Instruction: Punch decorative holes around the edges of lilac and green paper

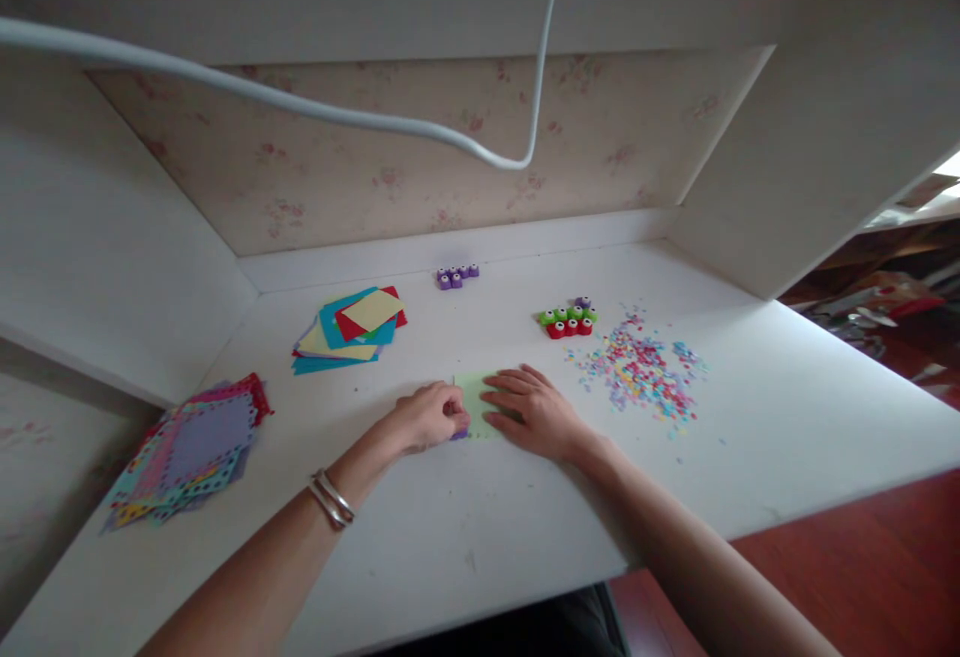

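Note:
A sheet of light green paper (471, 399) lies on the white desk in front of me, with small punched marks along its near edge. At its near left corner my left hand (433, 415) is closed over a purple craft punch (460, 434), of which only the lower part shows. My right hand (536, 412) rests on the right part of the sheet with fingers spread. It holds nothing and covers that side of the paper.
Coloured paper sheets (352, 327) lie at the back left, and a pile of punched-edge sheets (202, 442) at the left. Purple punches (454, 277) stand at the back. Green and red punches (570, 319) sit beside scattered confetti (645, 367). A white cable (337, 115) hangs across the top.

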The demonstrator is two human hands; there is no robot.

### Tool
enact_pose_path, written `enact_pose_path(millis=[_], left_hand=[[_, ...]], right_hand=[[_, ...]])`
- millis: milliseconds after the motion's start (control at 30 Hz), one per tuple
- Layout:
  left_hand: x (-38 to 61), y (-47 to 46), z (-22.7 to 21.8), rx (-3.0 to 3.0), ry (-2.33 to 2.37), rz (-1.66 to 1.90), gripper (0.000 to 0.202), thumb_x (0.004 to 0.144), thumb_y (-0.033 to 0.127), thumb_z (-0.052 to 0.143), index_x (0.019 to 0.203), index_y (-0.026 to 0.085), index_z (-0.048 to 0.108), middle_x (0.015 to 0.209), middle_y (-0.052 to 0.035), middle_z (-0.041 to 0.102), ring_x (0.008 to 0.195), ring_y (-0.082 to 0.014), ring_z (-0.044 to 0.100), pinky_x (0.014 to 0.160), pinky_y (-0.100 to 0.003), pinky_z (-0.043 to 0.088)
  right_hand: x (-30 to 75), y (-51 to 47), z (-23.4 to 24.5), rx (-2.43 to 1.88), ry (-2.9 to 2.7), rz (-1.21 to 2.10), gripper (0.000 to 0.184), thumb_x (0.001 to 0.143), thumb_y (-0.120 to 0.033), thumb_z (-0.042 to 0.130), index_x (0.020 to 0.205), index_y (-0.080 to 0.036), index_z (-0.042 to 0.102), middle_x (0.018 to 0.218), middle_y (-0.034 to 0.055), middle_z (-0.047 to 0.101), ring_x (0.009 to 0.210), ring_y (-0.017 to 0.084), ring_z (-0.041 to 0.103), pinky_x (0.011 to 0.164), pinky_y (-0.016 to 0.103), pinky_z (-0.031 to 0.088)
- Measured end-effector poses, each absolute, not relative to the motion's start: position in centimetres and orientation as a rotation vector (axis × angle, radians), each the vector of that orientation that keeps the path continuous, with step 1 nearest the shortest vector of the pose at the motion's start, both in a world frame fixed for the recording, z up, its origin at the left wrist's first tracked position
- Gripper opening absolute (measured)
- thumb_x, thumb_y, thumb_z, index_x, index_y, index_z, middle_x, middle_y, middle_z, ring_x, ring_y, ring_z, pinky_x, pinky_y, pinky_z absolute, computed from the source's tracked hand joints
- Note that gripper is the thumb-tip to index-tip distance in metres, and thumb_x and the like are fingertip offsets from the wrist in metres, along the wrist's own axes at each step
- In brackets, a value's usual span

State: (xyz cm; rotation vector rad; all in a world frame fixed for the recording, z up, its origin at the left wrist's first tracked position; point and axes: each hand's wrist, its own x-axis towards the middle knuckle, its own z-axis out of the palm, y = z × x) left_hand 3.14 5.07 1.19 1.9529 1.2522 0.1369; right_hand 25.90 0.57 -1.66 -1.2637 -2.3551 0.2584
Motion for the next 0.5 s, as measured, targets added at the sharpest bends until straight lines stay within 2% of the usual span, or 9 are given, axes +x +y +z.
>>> enact_pose_path(millis=[200, 300, 433, 500], left_hand=[[2.7, 5.2, 2.1, 1.979, 1.093, 0.117, 0.022, 0.075, 0.037, 0.061, 0.072, 0.016, 0.068, 0.069, -0.0016, 0.068, 0.065, -0.0163, 0.061, 0.059, -0.024, 0.044], [1.7, 5.5, 2.7, 2.001, 1.073, 0.149, 0.028, 0.082, 0.039, 0.057, 0.079, 0.016, 0.071, 0.077, -0.0038, 0.071, 0.072, -0.0180, 0.064, 0.065, -0.025, 0.047], [-0.8, 5.3, 2.8, 2.080, 1.175, 0.271, 0.034, 0.089, 0.043, 0.051, 0.086, 0.018, 0.074, 0.093, -0.0077, 0.071, 0.088, -0.0218, 0.064, 0.080, -0.030, 0.048], [-1.9, 4.8, 2.4, 2.116, 1.233, 0.338, 0.035, 0.093, 0.044, 0.048, 0.098, 0.020, 0.073, 0.103, -0.0082, 0.070, 0.096, -0.0223, 0.063, 0.087, -0.032, 0.047]], right_hand=[[25.9, 0.4, -1.4, -1.266, -2.360, 0.259, 0.029, 0.095, -0.041, 0.055, 0.119, -0.030, 0.067, 0.131, 0.0029, 0.064, 0.125, 0.023, 0.055, 0.112, 0.050, 0.032], [25.9, 0.5, -1.5, -1.265, -2.351, 0.269, 0.029, 0.095, -0.041, 0.055, 0.119, -0.031, 0.067, 0.131, 0.0026, 0.064, 0.125, 0.023, 0.055, 0.112, 0.050, 0.032], [26.0, 0.6, -1.6, -1.251, -2.353, 0.281, 0.029, 0.095, -0.041, 0.055, 0.119, -0.031, 0.067, 0.131, 0.0030, 0.064, 0.125, 0.023, 0.055, 0.113, 0.051, 0.031], [26.0, 0.7, -1.6, -1.243, -2.349, 0.282, 0.028, 0.095, -0.040, 0.055, 0.118, -0.031, 0.067, 0.131, 0.0032, 0.064, 0.125, 0.023, 0.055, 0.113, 0.051, 0.032]])
